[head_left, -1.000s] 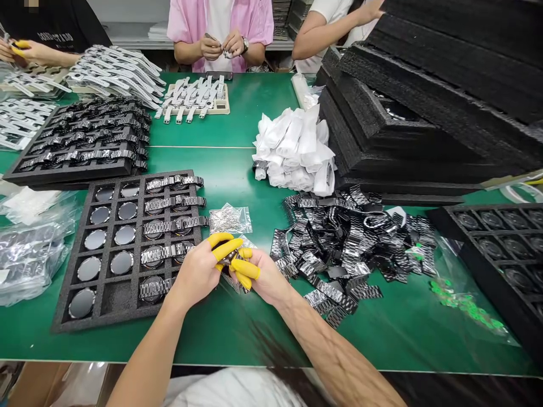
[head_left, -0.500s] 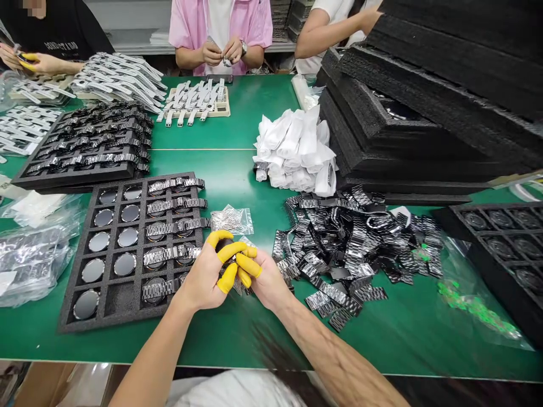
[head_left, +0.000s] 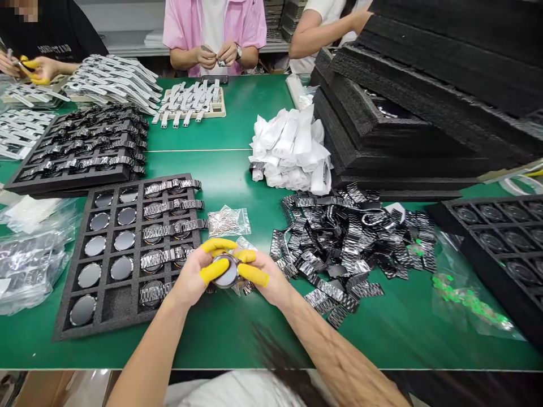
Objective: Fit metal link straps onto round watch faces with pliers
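Note:
Yellow finger cots cover several fingertips of both hands. A round watch head (head_left: pixel 226 272), dark glass facing up, is between them over the table. My left hand (head_left: pixel 195 274) grips its left side, thumb on the glass. My right hand (head_left: pixel 265 277) pinches at its right edge; whether a strap end is also in those fingers is hidden. Just beyond lies a clear bag of small metal pins (head_left: pixel 229 220). Left of my hands, a black foam tray (head_left: pixel 116 305) holds bare watch heads and watches with black metal straps. Right of them is a heap of black metal watch straps (head_left: pixel 339 243).
White-wrapped bundles (head_left: pixel 291 150) and tall stacked black foam trays (head_left: pixel 382 147) stand at the back right. Another watch tray (head_left: pixel 76 141) and white straps (head_left: pixel 114 82) are at the left. A bag of green bits (head_left: pixel 470 299) lies right. Co-workers sit across the table.
The watch head has turned so its glass now faces up, and my left thumb has moved onto it. My right fingers have spread along its right edge. The view has shifted slightly.

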`<action>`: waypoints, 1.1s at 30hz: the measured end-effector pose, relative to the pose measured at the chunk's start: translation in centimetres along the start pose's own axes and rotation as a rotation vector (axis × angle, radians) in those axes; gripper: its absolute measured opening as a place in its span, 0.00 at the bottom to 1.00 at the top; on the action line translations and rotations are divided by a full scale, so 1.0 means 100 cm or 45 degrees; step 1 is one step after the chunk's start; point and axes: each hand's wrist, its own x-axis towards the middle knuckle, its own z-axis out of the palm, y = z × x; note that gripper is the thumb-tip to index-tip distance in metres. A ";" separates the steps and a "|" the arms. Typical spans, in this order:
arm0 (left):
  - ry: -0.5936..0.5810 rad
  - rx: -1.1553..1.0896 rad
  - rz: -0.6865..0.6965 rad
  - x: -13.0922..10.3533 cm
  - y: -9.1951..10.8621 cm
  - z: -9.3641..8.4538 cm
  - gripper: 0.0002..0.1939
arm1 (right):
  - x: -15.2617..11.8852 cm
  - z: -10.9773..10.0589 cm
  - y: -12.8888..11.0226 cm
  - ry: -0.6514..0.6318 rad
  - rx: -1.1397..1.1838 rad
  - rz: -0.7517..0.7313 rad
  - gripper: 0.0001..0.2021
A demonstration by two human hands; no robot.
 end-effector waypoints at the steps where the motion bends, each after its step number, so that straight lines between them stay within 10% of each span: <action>1: 0.060 -0.045 0.002 0.001 0.000 -0.001 0.21 | 0.001 -0.005 -0.003 -0.015 -0.142 -0.086 0.20; 8: 0.564 0.340 0.346 0.011 -0.015 -0.004 0.15 | 0.005 -0.020 -0.009 0.193 -0.575 -0.151 0.13; 15: 0.058 0.794 0.054 0.004 -0.002 0.001 0.21 | -0.003 -0.016 -0.013 0.231 -0.822 -0.403 0.17; 20: 0.118 1.353 0.069 -0.029 0.024 0.000 0.14 | -0.001 -0.025 -0.024 0.079 -1.009 -0.540 0.19; 26: 0.493 1.629 0.176 -0.113 0.045 -0.059 0.13 | 0.007 -0.076 -0.019 0.756 -1.832 -0.178 0.20; 33: 0.814 2.086 0.235 -0.163 0.003 -0.111 0.14 | 0.004 -0.093 0.005 0.802 -2.157 0.155 0.28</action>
